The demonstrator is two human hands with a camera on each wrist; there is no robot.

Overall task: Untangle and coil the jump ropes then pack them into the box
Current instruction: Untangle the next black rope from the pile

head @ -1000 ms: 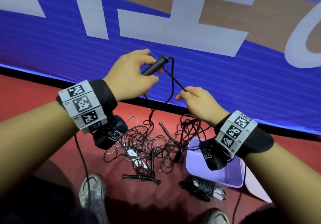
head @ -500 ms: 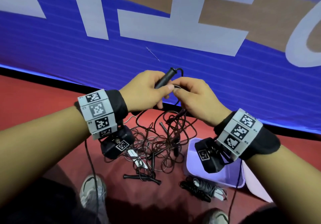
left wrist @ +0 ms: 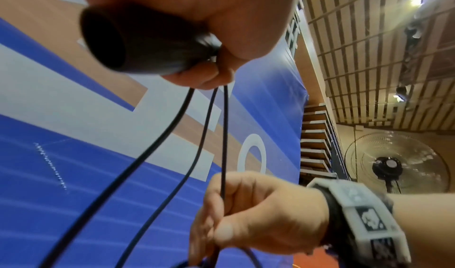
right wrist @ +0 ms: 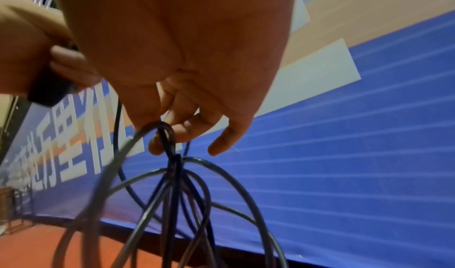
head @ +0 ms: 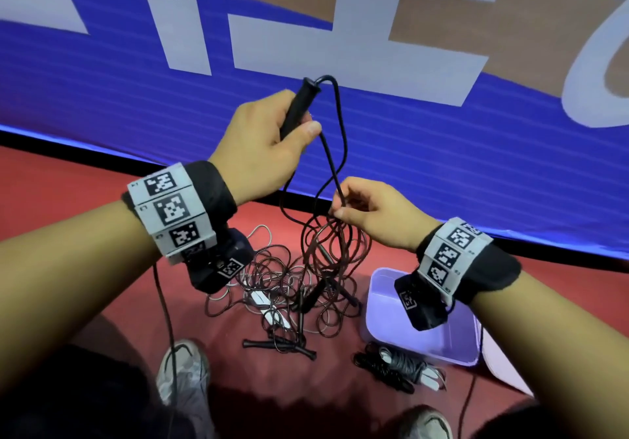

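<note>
My left hand (head: 269, 138) grips a black jump rope handle (head: 299, 104) held up in front of the blue banner; the same handle (left wrist: 138, 40) fills the top of the left wrist view. Its black cord (head: 337, 132) loops down to my right hand (head: 360, 210), which pinches the cord lower and to the right. In the right wrist view several cord loops (right wrist: 177, 184) hang from those fingers. Below lies a tangled pile of ropes (head: 292, 285) on the red floor. A lilac box (head: 452, 343) stands at the right.
One coiled rope bundle (head: 394, 367) lies on the floor in front of the box, and a pale lid (head: 503, 367) lies to its right. My shoes (head: 183, 374) are at the near edge. The blue banner (head: 442, 152) stands right behind the pile. A fan (left wrist: 393, 161) stands further off.
My hands were together half a second ago; the left has risen with the handle and the right has dropped along the cord, drawing loops up from the pile.
</note>
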